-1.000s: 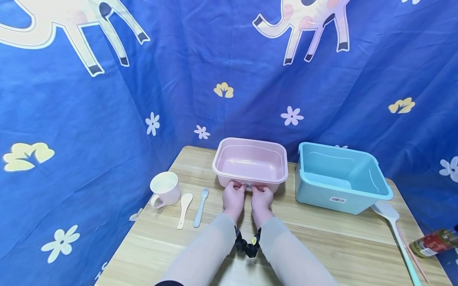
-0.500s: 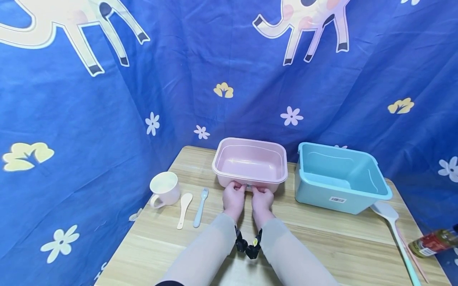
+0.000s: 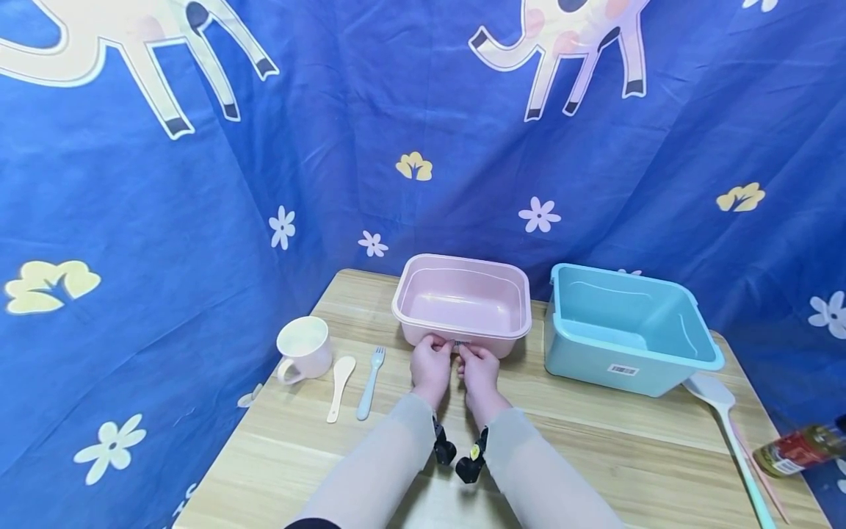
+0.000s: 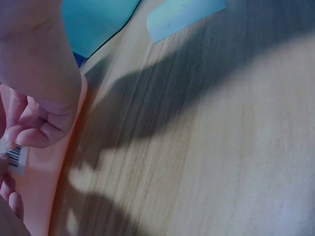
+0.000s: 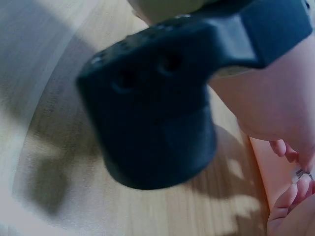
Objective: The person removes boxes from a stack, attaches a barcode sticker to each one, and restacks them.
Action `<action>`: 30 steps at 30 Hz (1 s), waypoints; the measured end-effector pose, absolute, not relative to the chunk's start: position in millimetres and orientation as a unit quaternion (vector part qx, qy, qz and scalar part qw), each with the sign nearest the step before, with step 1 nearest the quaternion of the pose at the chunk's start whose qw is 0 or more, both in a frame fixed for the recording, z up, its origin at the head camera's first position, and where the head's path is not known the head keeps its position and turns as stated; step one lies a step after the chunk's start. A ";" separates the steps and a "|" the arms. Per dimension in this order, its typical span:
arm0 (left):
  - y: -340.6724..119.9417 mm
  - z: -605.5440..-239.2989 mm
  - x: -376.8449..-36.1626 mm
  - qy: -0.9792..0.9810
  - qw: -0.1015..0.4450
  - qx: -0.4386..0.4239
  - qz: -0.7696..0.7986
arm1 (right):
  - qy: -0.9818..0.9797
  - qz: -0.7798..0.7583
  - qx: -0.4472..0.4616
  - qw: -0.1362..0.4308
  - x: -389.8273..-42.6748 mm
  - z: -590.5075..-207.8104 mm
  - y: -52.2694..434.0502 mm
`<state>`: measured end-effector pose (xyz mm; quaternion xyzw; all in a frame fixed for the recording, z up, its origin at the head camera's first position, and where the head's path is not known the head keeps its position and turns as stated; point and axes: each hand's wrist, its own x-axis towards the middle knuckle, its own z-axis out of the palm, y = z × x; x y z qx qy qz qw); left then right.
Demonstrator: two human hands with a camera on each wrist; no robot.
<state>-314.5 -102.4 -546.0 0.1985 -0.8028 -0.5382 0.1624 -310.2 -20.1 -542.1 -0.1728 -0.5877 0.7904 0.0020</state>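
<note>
A pink plastic tub (image 3: 463, 301) stands on the wooden table (image 3: 297, 455) at the back middle. A small barcode sticker (image 3: 460, 343) (image 4: 16, 158) is on its front wall. My left hand (image 3: 436, 343) has its fingers curled against that wall just left of the sticker. My right hand (image 3: 469, 350) pinches at the sticker from the right, fingertips touching it. In the left wrist view the right hand's curled fingers (image 4: 29, 136) meet the sticker's top edge. The right wrist view is mostly blocked by a dark camera mount (image 5: 157, 98); fingertips and a strip of the tub show at its lower right.
A light blue tub (image 3: 628, 330) stands right of the pink one. A cream mug (image 3: 304, 350), a cream spoon (image 3: 341, 386) and a blue fork (image 3: 371, 382) lie at the left. A long pale ladle (image 3: 727, 426) and a bottle (image 3: 800, 448) lie at the right edge. Blue printed cloth hangs behind.
My right hand has shifted slightly left onto the sticker, closing the gap to the left hand. The tub and left hand have stayed put.
</note>
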 end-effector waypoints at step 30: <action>-103.9 -545.0 -315.1 -0.813 0.176 0.188 -0.522 | -0.578 0.798 -0.169 -0.038 -314.2 -539.8 -17.1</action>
